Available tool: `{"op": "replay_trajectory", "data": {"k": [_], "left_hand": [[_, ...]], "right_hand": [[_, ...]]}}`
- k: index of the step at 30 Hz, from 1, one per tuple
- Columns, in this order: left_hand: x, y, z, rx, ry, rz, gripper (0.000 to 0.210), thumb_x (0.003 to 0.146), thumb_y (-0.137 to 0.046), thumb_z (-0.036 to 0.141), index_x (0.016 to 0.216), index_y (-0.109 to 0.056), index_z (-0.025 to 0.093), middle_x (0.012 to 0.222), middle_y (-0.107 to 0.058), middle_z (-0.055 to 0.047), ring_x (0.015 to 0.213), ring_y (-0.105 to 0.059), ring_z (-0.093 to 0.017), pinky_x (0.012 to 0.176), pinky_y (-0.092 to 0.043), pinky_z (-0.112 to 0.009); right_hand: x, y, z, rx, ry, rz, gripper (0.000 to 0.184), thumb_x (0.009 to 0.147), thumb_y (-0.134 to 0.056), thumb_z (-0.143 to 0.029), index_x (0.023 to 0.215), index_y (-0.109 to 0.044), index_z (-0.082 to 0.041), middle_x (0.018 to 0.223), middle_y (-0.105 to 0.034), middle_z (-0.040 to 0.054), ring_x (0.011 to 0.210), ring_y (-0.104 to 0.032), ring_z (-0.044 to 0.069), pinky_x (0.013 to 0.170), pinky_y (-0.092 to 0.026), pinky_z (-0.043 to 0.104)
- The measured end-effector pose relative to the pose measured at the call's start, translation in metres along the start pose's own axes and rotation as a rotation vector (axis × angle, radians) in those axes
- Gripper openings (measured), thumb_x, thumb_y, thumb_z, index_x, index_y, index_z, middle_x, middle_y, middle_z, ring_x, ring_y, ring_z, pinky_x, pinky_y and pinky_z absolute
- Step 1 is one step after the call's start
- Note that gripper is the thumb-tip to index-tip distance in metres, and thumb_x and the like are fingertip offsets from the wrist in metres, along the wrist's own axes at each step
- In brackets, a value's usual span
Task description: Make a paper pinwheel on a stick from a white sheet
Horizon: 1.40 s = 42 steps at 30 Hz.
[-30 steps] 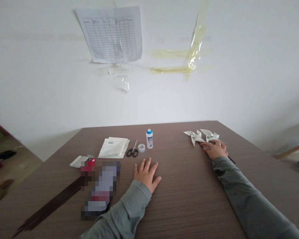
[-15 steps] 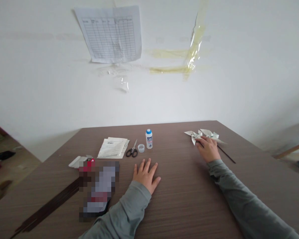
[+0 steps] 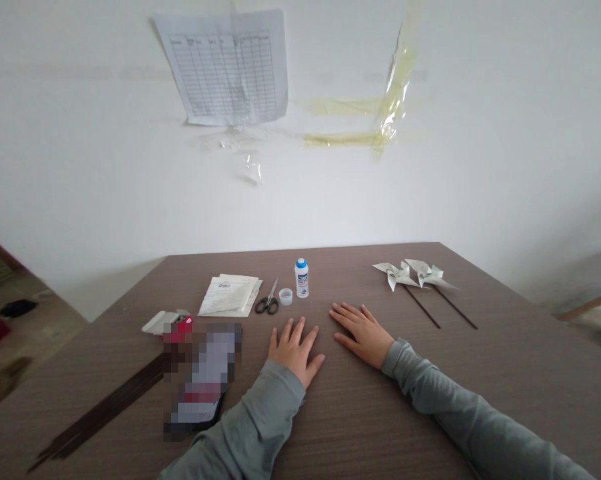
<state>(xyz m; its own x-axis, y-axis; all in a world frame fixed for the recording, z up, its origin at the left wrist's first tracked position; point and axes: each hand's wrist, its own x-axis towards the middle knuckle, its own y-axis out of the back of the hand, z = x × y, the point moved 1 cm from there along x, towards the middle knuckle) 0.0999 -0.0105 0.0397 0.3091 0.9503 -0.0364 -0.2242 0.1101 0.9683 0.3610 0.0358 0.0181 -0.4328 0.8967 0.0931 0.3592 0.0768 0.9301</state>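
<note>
Flat on the brown table lies my left hand [image 3: 294, 350], fingers spread, holding nothing. My right hand [image 3: 362, 332] rests to its right, palm down with fingers stretched out, also without anything in it. Beyond the right hand lie two paper pinwheels, the nearer one [image 3: 397, 275] and the farther one [image 3: 425, 273], each on a thin dark stick. A white glue bottle with a blue cap [image 3: 302, 280] stands upright behind the left hand. Beside it are a small clear plastic cup [image 3: 285, 297] and black-handled scissors [image 3: 267, 301].
Stacked paper sheets [image 3: 229, 297] lie left of the scissors. Farther left are an opened red and white box [image 3: 173, 325], a bundle of dark sticks [image 3: 103, 413] and a blurred-out phone [image 3: 205, 380]. A printed sheet [image 3: 225, 67] hangs on the wall behind the table [image 3: 360, 427].
My right hand has let go of the nearer pinwheel, leaving it beside the other, and has moved left and nearer to lie flat on the table. My left hand stays in place.
</note>
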Motion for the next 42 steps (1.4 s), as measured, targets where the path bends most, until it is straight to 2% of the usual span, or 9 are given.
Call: {"op": "replay_trajectory", "data": {"k": [7, 12, 17, 23, 26, 29, 32, 38, 42], "left_hand": [[-0.001, 0.020, 0.011, 0.005, 0.019, -0.052, 0.076, 0.116, -0.085, 0.047, 0.190, -0.075, 0.028, 0.206, -0.056, -0.024, 0.192, -0.051, -0.059, 0.156, -0.042, -0.090], [0.002, 0.018, 0.003, -0.039, 0.018, -0.071, 0.072, 0.111, -0.092, 0.051, 0.180, -0.084, 0.033, 0.202, -0.064, -0.019, 0.191, -0.054, -0.056, 0.156, -0.046, -0.085], [0.010, 0.021, -0.029, -0.011, 0.021, 0.030, 0.062, 0.115, -0.088, 0.050, 0.175, -0.087, 0.035, 0.184, -0.083, -0.017, 0.174, -0.076, -0.046, 0.151, -0.057, -0.070], [0.024, 0.073, -0.097, 0.123, 0.139, 0.091, 0.052, 0.121, -0.081, 0.038, 0.172, -0.088, 0.031, 0.177, -0.088, -0.012, 0.165, -0.083, -0.035, 0.142, -0.063, -0.045], [0.034, 0.098, -0.132, 0.170, 0.250, 0.093, 0.053, 0.122, -0.076, 0.038, 0.171, -0.088, 0.025, 0.178, -0.087, -0.018, 0.164, -0.084, -0.041, 0.139, -0.066, -0.049], [0.041, 0.108, -0.157, 0.203, 0.336, 0.061, 0.055, 0.119, -0.076, 0.039, 0.170, -0.089, 0.024, 0.180, -0.085, -0.020, 0.162, -0.086, -0.044, 0.132, -0.070, -0.051], [0.045, 0.105, -0.169, 0.226, 0.381, 0.054, 0.056, 0.120, -0.073, 0.041, 0.171, -0.088, 0.022, 0.178, -0.086, -0.021, 0.163, -0.085, -0.042, 0.132, -0.068, -0.046], [0.043, 0.094, -0.175, 0.253, 0.403, 0.074, 0.054, 0.121, -0.070, 0.038, 0.172, -0.087, 0.033, 0.179, -0.087, -0.012, 0.162, -0.085, -0.038, 0.130, -0.067, -0.042], [0.042, 0.093, -0.177, 0.242, 0.413, 0.083, 0.044, 0.120, -0.071, 0.033, 0.156, -0.095, 0.036, 0.171, -0.092, -0.010, 0.153, -0.090, -0.036, 0.122, -0.069, -0.039]], "right_hand": [[0.003, 0.000, 0.008, 0.010, 0.056, 0.000, 0.067, 0.126, -0.070, -0.049, 0.193, -0.068, -0.046, 0.201, -0.064, 0.0060, 0.192, -0.055, 0.047, 0.159, -0.041, 0.084], [0.001, 0.000, 0.007, 0.015, 0.027, -0.035, 0.069, 0.128, -0.065, -0.052, 0.195, -0.067, -0.037, 0.207, -0.056, 0.0099, 0.196, -0.048, 0.046, 0.163, -0.034, 0.079], [0.003, 0.001, 0.009, 0.030, 0.039, -0.038, 0.069, 0.127, -0.067, -0.056, 0.194, -0.066, -0.039, 0.206, -0.057, 0.0091, 0.195, -0.049, 0.045, 0.161, -0.035, 0.082], [0.002, 0.004, 0.003, 0.007, 0.005, -0.051, 0.072, 0.128, -0.068, -0.055, 0.196, -0.066, -0.031, 0.207, -0.055, 0.0139, 0.196, -0.047, 0.047, 0.162, -0.032, 0.079], [0.002, 0.006, 0.002, 0.005, 0.004, -0.074, 0.073, 0.129, -0.065, -0.057, 0.197, -0.064, -0.032, 0.208, -0.053, 0.0129, 0.197, -0.045, 0.046, 0.163, -0.031, 0.080], [0.003, 0.007, 0.003, 0.010, 0.008, -0.074, 0.072, 0.129, -0.064, -0.058, 0.197, -0.063, -0.036, 0.209, -0.053, 0.0103, 0.197, -0.045, 0.044, 0.163, -0.031, 0.079], [0.003, 0.007, 0.005, 0.018, 0.014, -0.065, 0.071, 0.129, -0.065, -0.058, 0.197, -0.063, -0.038, 0.208, -0.053, 0.0099, 0.197, -0.046, 0.044, 0.163, -0.030, 0.080], [0.003, 0.006, 0.002, 0.010, -0.003, -0.087, 0.073, 0.129, -0.064, -0.057, 0.198, -0.061, -0.033, 0.209, -0.050, 0.0123, 0.198, -0.044, 0.044, 0.163, -0.029, 0.081], [0.003, 0.006, -0.001, -0.005, 0.003, -0.096, 0.073, 0.129, -0.062, -0.058, 0.198, -0.061, -0.035, 0.210, -0.050, 0.0107, 0.198, -0.044, 0.043, 0.163, -0.029, 0.079]]}}
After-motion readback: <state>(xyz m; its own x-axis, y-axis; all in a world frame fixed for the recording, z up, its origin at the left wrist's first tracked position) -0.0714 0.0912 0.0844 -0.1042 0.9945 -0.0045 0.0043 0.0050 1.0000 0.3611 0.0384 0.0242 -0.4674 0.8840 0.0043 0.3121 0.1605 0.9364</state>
